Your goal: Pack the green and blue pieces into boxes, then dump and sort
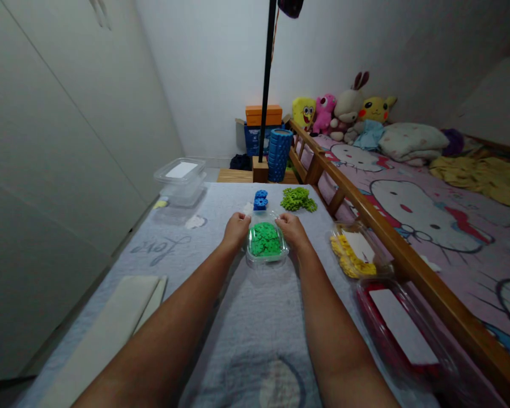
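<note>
The left grip (pixel 237 228) is closed on the left side of the clear tub of green pieces (pixel 266 245), which is set mid-way along the cloth-covered surface (pixel 255 323), and the right grip (pixel 293 230) is closed on the tub's right side. Just beyond the tub, a stack of blue pieces (pixel 260 200) and a light-green pile (pixel 298 199) are seen. A tub of yellow pieces (pixel 352 254) is placed further right, near the bed rail (pixel 391 238).

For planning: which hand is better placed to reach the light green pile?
Probably the right hand: the light green pile lies just beyond it; the left hand, also on the box, is nearer the blue pieces.
</note>
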Demonstrator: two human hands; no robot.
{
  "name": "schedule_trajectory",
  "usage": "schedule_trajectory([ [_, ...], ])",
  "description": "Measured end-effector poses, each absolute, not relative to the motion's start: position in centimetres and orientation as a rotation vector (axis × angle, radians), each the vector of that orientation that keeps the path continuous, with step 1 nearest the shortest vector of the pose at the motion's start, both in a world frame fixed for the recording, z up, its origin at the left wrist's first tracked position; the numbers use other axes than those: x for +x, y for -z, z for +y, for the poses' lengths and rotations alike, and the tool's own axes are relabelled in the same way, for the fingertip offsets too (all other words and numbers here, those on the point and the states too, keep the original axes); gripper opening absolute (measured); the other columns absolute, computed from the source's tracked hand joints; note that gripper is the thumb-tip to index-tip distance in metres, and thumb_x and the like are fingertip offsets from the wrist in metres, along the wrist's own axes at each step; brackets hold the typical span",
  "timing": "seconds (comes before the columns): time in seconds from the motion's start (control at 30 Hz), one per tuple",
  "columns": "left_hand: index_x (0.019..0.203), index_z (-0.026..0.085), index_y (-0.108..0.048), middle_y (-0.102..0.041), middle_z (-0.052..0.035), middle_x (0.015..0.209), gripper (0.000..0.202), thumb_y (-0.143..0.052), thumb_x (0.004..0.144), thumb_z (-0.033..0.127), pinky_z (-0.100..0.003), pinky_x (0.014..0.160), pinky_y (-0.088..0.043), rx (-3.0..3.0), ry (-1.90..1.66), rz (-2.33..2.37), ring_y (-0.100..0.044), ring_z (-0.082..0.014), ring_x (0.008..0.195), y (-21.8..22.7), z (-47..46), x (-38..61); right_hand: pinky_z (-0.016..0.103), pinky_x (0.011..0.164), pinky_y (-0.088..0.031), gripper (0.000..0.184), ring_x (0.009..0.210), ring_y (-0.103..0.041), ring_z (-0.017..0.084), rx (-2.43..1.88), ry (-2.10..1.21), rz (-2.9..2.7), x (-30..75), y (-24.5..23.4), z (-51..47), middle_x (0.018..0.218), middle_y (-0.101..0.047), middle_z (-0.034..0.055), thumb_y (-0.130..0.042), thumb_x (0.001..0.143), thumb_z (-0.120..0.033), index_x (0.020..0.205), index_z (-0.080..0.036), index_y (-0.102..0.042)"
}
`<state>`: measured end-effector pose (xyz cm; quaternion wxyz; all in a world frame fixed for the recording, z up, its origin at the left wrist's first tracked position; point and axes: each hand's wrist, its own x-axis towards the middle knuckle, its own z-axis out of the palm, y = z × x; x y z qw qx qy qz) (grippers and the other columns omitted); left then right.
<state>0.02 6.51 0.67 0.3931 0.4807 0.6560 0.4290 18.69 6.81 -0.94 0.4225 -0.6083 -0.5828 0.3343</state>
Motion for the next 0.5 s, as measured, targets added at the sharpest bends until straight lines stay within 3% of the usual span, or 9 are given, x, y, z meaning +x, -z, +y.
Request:
schedule_trajectory([
  [0.5,0.076,0.020,-0.052,-0.056,0.0010,0.072,0.007,-0.056,0.079,0.025,-0.027,0.067,-0.040,1.224,-1.206,1.676,-0.054,-0.0171,0.072,0.33,6.43,0.64,0.023,0.055,-0.030,0.025,0.061,-0.045,0.012,-1.474,-0.919,-1.350,18.60,1.42,6.72,0.062,-0.050,-0.0049,-0.058,0.070,-0.044,0.071,-0.019,-0.057],
])
